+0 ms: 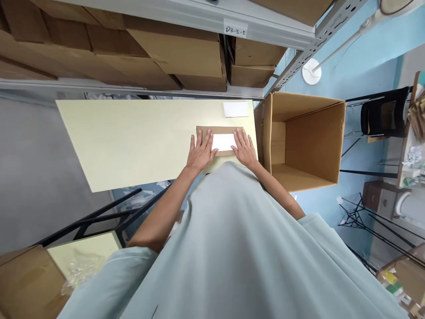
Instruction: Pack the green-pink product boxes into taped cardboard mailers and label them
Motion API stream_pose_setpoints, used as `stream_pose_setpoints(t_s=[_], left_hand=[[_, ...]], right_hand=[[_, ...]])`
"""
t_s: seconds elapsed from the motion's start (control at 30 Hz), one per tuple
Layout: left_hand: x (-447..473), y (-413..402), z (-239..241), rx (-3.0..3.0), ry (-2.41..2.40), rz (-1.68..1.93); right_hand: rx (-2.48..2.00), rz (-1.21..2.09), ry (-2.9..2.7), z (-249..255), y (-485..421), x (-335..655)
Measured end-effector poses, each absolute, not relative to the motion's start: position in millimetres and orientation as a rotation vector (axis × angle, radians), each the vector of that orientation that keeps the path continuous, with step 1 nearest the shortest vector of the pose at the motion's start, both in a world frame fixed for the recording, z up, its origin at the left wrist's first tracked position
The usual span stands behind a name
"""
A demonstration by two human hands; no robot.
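Observation:
A flat brown cardboard piece lies on the pale yellow tabletop, close to its right end. On top of it is a white paper rectangle. My left hand rests flat with fingers spread over the left end of the cardboard, its thumb by the paper's edge. Over the right end lies my right hand, likewise flat with fingers stretched out, touching the paper's right side. Neither hand grips anything. Just behind the cardboard, a second white paper rectangle lies on the tabletop.
A large open cardboard box stands right beside the table's right end. Behind the table rises a metal shelf with several brown cartons. A black chair and a white fan stand are farther right.

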State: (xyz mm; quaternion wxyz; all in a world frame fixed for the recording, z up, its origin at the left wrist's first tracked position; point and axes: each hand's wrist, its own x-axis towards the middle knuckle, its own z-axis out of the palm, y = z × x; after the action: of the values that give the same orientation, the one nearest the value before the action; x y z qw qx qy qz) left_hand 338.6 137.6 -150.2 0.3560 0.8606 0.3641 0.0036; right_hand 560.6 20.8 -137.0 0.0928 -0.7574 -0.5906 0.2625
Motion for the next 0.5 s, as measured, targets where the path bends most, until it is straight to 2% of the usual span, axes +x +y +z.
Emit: stream_pose_setpoints(t_s=[0.17, 0.37, 0.5], left_hand=[[337, 136, -148, 2.248, 0.967, -0.003], [356, 125, -143, 2.26, 0.794, -0.032], [348, 136, -144, 2.258, 0.876, -0.053]], right_hand=[[-2.25, 0.811, -1.614, -133, 11, 566], [-2.198, 0.905, -1.786, -130, 22, 531], [-2.268, 0.87, -1.729, -130, 17, 541]])
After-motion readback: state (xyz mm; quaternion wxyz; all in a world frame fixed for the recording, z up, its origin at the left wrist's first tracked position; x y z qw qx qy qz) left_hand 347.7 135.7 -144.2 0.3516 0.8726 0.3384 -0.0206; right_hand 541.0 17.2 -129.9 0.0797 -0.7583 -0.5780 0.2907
